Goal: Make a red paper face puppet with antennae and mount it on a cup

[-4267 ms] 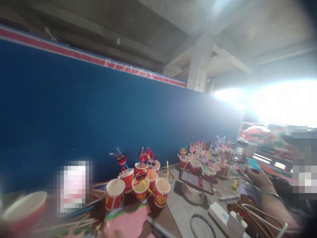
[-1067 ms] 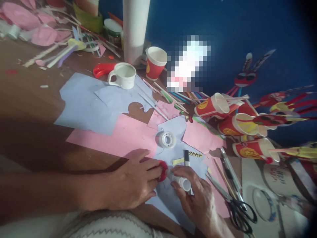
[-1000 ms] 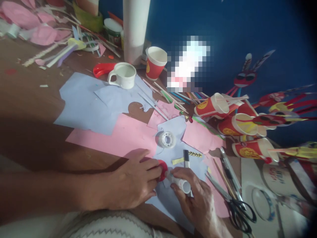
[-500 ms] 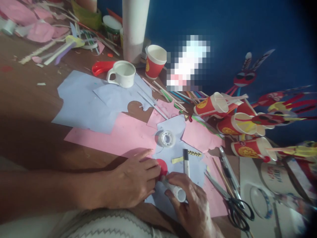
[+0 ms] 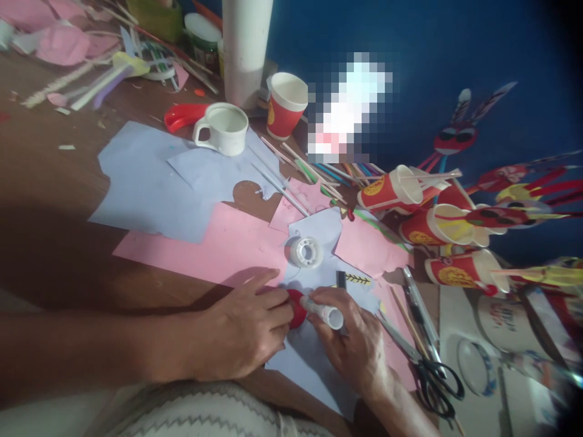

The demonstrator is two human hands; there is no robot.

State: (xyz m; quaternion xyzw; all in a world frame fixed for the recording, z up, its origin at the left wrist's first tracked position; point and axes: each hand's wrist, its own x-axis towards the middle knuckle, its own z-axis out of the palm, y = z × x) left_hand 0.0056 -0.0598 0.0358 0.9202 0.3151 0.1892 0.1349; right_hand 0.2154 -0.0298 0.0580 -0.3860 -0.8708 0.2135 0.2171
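Observation:
My left hand [image 5: 248, 328] lies on the blue paper [image 5: 298, 358], with its fingertips on the left edge of a small red paper circle [image 5: 299, 311]. Its thumb is hidden. Between the thumb and fingers of my right hand [image 5: 353, 337] is a white glue stick [image 5: 328, 314], tilted, with its tip at the right side of the circle. A roll of clear tape [image 5: 306, 252] rests just beyond both hands. Behind the right hand, a marker [image 5: 341, 280] is mostly covered, close to a yellow strip with black marks [image 5: 358, 279].
Black-handled scissors [image 5: 438, 383] and a pen [image 5: 421, 318] lie at the right. Red paper cups [image 5: 455, 271] with paper figures line the right side. A white mug [image 5: 226, 128], an upright red cup [image 5: 286, 106] and a white pipe [image 5: 247, 54] stand farther back. Pink paper [image 5: 237, 246] spreads at the left.
My right hand has moved up with the glue stick, whose tip is now at the circle's right side. The left hand stays on the circle. The view has shifted slightly.

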